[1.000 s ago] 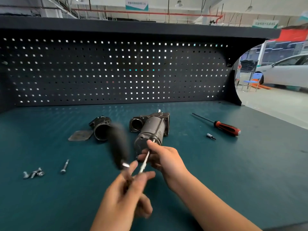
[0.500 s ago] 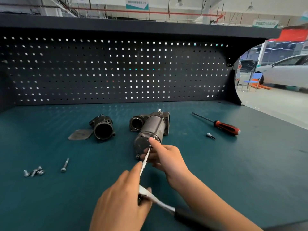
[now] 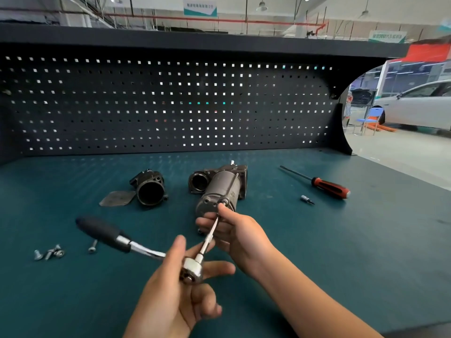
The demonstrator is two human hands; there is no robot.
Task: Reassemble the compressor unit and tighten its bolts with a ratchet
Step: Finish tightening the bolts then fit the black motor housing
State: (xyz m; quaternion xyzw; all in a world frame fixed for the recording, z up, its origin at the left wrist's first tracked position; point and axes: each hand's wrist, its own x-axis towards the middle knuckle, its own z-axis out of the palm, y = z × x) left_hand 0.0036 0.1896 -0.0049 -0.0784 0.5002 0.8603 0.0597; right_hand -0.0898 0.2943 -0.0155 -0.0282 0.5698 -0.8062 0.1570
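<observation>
We've got left grip pinching the ratchet at its head; right grip, just ahead, curled round the extension bar, thumb at the compressor bolt.

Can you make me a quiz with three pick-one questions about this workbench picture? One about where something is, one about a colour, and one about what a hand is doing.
1. Where does the screwdriver lie?
A. To the right of the compressor
B. To the left of it
C. On top of it

2. What colour is the grip of the ratchet?
A. Red
B. Black
C. Yellow

3. What is the right hand doing?
A. Lying flat on the bench
B. Pinching the extension bar close to the compressor
C. Holding the screwdriver

Answers:
1 A: it lies apart from the compressor, off to its right.
2 B: the grip that points left is plain black.
3 B: its fingers close on the thin bar just in front of the compressor's end.
</observation>
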